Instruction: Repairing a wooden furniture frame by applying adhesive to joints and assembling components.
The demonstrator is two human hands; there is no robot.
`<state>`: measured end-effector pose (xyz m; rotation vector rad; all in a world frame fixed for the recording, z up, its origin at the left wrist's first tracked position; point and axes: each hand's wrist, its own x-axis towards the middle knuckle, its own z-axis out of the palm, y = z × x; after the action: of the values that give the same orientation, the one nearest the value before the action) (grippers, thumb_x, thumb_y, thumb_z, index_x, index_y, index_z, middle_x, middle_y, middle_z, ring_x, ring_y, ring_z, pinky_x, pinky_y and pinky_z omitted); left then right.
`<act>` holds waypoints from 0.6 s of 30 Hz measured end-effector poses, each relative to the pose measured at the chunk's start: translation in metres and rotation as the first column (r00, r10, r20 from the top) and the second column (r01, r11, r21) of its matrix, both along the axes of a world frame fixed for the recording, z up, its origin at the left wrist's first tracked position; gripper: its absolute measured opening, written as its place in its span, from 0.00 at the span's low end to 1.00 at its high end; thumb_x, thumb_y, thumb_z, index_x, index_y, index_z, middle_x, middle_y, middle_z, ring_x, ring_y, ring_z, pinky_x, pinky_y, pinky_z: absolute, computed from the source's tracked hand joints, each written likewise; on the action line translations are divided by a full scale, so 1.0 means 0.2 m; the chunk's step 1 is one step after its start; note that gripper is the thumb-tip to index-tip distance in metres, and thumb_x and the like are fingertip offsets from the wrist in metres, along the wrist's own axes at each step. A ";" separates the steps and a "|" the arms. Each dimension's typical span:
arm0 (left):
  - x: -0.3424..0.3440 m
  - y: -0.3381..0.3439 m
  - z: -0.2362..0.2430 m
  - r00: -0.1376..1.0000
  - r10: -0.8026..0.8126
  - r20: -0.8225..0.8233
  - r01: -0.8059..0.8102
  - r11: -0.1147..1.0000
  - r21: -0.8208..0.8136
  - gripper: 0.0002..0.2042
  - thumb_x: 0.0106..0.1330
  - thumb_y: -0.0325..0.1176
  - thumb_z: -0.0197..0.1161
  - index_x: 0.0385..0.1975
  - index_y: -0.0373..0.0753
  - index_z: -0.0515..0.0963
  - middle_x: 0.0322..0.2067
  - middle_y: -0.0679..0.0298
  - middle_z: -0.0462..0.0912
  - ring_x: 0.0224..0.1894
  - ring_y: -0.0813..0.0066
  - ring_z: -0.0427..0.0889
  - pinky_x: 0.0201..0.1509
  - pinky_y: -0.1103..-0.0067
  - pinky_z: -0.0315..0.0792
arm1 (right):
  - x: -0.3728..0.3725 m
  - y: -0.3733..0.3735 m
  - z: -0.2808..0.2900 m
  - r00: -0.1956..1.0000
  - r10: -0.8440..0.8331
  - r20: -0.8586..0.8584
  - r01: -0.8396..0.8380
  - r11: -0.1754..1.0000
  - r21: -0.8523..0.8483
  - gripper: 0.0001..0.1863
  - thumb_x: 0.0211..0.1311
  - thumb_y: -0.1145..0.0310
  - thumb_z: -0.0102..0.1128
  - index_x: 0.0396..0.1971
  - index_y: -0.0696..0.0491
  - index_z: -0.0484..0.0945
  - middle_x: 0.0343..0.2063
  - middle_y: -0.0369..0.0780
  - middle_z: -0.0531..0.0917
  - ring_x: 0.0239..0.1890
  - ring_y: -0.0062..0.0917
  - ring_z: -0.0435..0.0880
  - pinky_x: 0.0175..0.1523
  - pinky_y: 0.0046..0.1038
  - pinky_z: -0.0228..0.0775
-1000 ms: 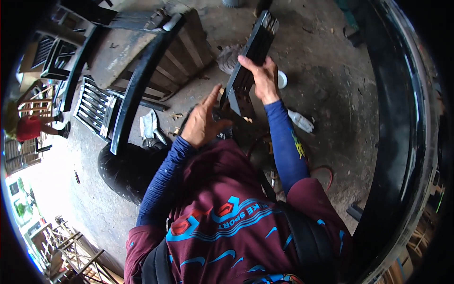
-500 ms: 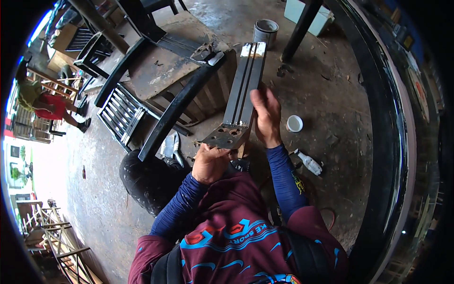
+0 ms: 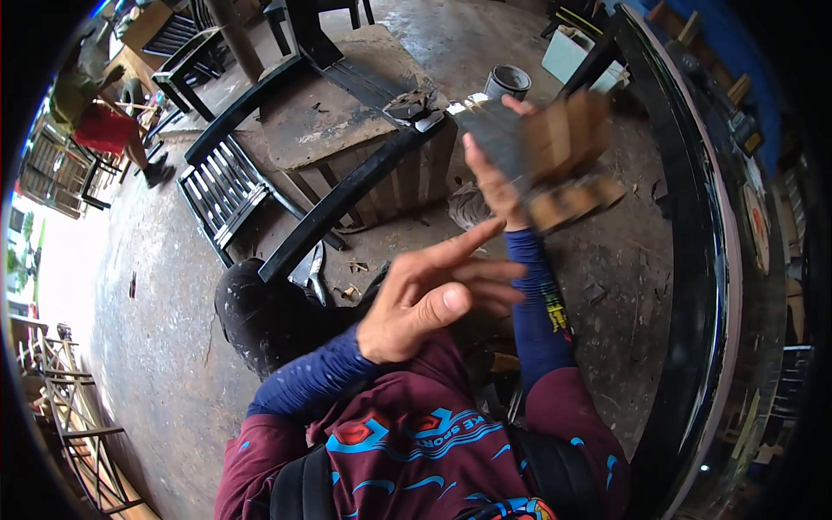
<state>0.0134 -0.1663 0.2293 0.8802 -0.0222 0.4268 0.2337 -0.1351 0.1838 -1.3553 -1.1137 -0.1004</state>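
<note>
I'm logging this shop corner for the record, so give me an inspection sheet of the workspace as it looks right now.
Surface: stained concrete floor, with small scraps by the wooden workbench.
Job's things: wooden piece, motion-blurred, raised in the right hand.
Clutter: grey can, white box, metal tool on the bench, slatted black chair part on the floor.
Hands: left hand open, fingers spread, holding nothing; right hand gripping the wooden piece.
Cables: nothing seen.
Surroundings: black chair frames behind the bench, another person at far left, curved black rail on the right.
</note>
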 end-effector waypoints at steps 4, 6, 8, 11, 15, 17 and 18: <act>-0.01 0.47 0.01 0.730 0.683 -0.028 -0.298 0.355 0.886 0.24 0.64 0.36 0.71 0.57 0.31 0.78 0.46 0.50 0.87 0.45 0.68 0.87 0.50 0.72 0.80 | 0.31 -0.01 0.26 0.988 0.116 0.103 -0.109 0.992 -0.067 0.24 0.54 0.66 0.77 0.47 0.61 0.78 0.43 0.39 0.85 0.45 0.24 0.84 0.56 0.27 0.74; -0.02 0.76 -0.13 0.471 0.876 0.099 -0.218 0.007 0.976 0.21 0.59 0.40 0.71 0.49 0.33 0.83 0.36 0.48 0.88 0.40 0.55 0.89 0.45 0.69 0.80 | 0.35 0.07 0.32 0.973 0.230 0.003 -0.229 0.970 -0.076 0.24 0.53 0.66 0.77 0.45 0.63 0.78 0.39 0.40 0.86 0.42 0.22 0.84 0.52 0.23 0.75; -0.07 0.92 -0.24 0.432 0.901 0.033 0.040 -0.055 0.998 0.29 0.55 0.46 0.73 0.55 0.37 0.80 0.36 0.49 0.87 0.39 0.52 0.88 0.44 0.64 0.80 | 0.33 0.14 0.33 0.972 0.234 0.033 -0.227 0.962 -0.149 0.24 0.53 0.65 0.78 0.44 0.62 0.79 0.40 0.40 0.86 0.42 0.22 0.83 0.52 0.24 0.75; -0.10 0.93 -0.35 0.517 0.855 -0.046 0.257 -0.104 0.961 0.36 0.52 0.43 0.73 0.64 0.41 0.73 0.36 0.50 0.86 0.38 0.51 0.87 0.41 0.63 0.79 | 0.25 0.20 0.37 0.975 0.218 0.036 -0.208 0.960 -0.185 0.22 0.52 0.64 0.78 0.42 0.62 0.80 0.41 0.39 0.86 0.42 0.23 0.83 0.53 0.24 0.74; -0.14 0.94 -0.50 0.522 0.847 -0.105 0.308 -0.073 0.949 0.39 0.47 0.28 0.64 0.67 0.44 0.69 0.32 0.52 0.84 0.35 0.53 0.86 0.37 0.64 0.78 | 0.24 0.31 0.38 0.963 0.241 0.122 -0.196 0.935 -0.295 0.26 0.52 0.68 0.78 0.48 0.64 0.77 0.42 0.40 0.86 0.43 0.23 0.84 0.52 0.24 0.75; -0.12 0.92 -0.46 0.509 0.838 -0.197 0.340 0.015 0.940 0.38 0.49 0.27 0.65 0.68 0.43 0.68 0.33 0.49 0.84 0.36 0.51 0.86 0.40 0.63 0.78 | 0.21 0.33 0.39 0.967 0.248 0.067 -0.214 0.922 -0.322 0.27 0.52 0.69 0.78 0.49 0.64 0.76 0.42 0.41 0.86 0.43 0.22 0.84 0.52 0.24 0.75; -0.11 0.92 -0.44 0.492 0.824 -0.281 0.388 0.081 0.918 0.38 0.51 0.26 0.66 0.69 0.42 0.66 0.35 0.47 0.85 0.38 0.49 0.85 0.42 0.61 0.78 | 0.19 0.35 0.39 0.969 0.248 0.000 -0.235 0.916 -0.325 0.27 0.52 0.70 0.77 0.50 0.64 0.76 0.42 0.41 0.86 0.42 0.22 0.84 0.52 0.23 0.75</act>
<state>-0.0095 0.0182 0.1406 2.5589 0.9910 0.2289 0.2720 -0.0653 0.2616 -1.4951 -1.3674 0.2475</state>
